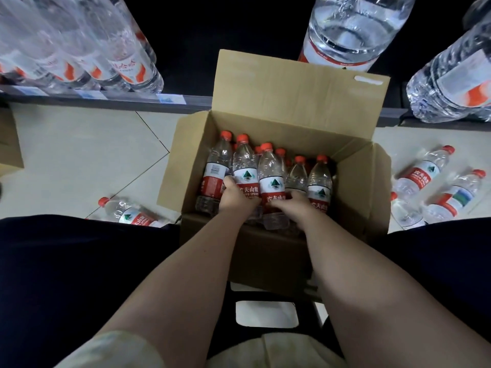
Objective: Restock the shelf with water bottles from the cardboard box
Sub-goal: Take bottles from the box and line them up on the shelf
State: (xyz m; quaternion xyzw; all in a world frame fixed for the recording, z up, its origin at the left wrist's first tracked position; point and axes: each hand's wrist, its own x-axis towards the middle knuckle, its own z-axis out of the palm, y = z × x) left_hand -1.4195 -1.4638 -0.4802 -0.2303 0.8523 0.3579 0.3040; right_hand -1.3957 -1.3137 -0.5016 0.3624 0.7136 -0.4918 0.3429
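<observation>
An open cardboard box (pixel 356 187) stands on the floor between my knees, holding several small water bottles with red caps and red-and-white labels. My left hand (pixel 235 199) grips the lower part of one bottle (pixel 245 166) in the box. My right hand (pixel 295 205) grips the neighbouring bottle (pixel 271 171) low on its label. Both bottles lean upright among the others. The shelf edge (pixel 106 100) runs across just beyond the box.
Large water bottles stand on the shelf at left (pixel 125 49), centre (pixel 350 27) and right (pixel 457 83). One small bottle (pixel 127 212) lies on the tiled floor at left, three lie at right (pixel 425 171). Another cardboard box (pixel 9 144) is at far left.
</observation>
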